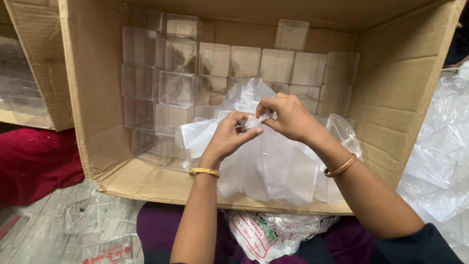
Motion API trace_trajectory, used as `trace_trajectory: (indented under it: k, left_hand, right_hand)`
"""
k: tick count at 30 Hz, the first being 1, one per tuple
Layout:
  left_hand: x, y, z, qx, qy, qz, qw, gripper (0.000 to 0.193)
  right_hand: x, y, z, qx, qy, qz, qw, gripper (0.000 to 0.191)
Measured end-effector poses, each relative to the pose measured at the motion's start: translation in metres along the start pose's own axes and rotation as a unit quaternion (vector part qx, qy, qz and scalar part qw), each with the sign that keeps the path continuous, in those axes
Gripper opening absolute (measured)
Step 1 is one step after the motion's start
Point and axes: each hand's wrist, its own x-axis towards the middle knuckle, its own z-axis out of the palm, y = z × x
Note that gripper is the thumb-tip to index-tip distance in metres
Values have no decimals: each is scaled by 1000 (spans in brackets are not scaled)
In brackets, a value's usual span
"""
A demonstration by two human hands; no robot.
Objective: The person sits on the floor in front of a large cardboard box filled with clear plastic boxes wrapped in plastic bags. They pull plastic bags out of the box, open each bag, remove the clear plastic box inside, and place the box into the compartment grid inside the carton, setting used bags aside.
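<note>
My left hand point(229, 134) and my right hand point(288, 117) meet over a clear plastic bag point(273, 166) that holds clear plastic boxes. Both hands pinch the gathered top of the bag between fingers and thumbs. The bag rests in the front of a big open cardboard carton point(405, 98). Each wrist wears a gold bangle.
Several clear square plastic boxes point(178, 88) are stacked in rows against the back and left of the carton. More clear boxes in plastic lie at the right point(439, 156). A printed plastic bag point(259, 234) lies on my lap. A second carton point(29, 88) and red cloth point(34, 164) are at left.
</note>
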Motion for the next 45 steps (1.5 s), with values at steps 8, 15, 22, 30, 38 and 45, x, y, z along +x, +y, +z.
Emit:
trace_trajectory:
  k: [8, 15, 22, 30, 38, 45]
  left_hand:
    - [19, -23, 13, 121, 150, 53, 980, 34]
    - [39, 9, -59, 166, 271, 21, 948, 30]
    - [46, 26, -69, 291, 304, 67, 905, 26]
    - [38, 0, -86, 323, 294, 54, 898, 32]
    - [45, -3, -81, 352, 285, 88, 887, 27]
    - [44, 2, -69, 331, 268, 64, 903, 29]
  right_hand:
    - [13, -31, -3, 53, -31, -108, 992, 28]
    - [-31, 8, -35, 121, 94, 27, 988, 24]
    - [-73, 83, 82, -17, -8, 184, 983, 39]
    - [-92, 97, 129, -140, -141, 165, 966, 22]
    - [-47, 94, 157, 126, -206, 202, 949, 31]
    - [-77, 122, 171, -101, -185, 185, 960, 24]
